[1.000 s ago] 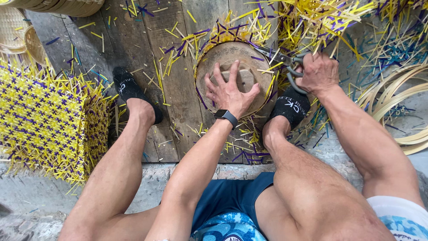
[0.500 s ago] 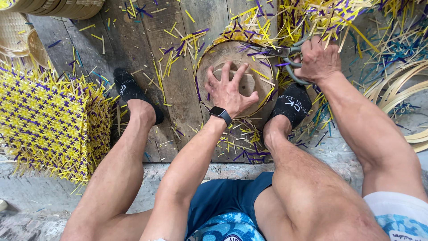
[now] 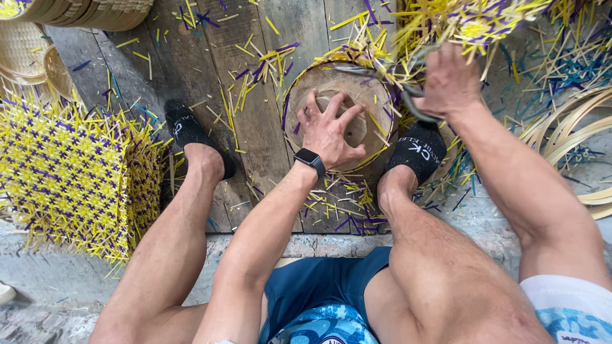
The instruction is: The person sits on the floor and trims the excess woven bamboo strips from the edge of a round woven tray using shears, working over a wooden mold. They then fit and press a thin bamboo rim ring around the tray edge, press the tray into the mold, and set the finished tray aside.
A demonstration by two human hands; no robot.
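— Down on the plank floor (image 3: 210, 70), between the feet, what is the left hand (image 3: 329, 130) doing?
— It lies flat on a round wooden mould (image 3: 319, 83), grip spread, fingers fanned over the raised centre. A dark watch (image 3: 310, 159) sits on that wrist.
— And the mould itself?
— It stands on the planks just ahead of the right foot in a black sock (image 3: 417, 151), ringed by yellow and purple strips (image 3: 376, 38) that stick up around its rim.
— The right hand (image 3: 449, 83)?
— Grip pressed together on the loops of shears (image 3: 408, 89), at the mould's far right edge. The blades point left across the strips.
— What lies around?
— A yellow and purple woven mat (image 3: 70, 178) at the left, beside the left sock (image 3: 188, 134). Cut strip ends litter the planks. Bamboo hoops (image 3: 574, 134) lie at the right, and stacked baskets (image 3: 83, 9) sit at the top left.
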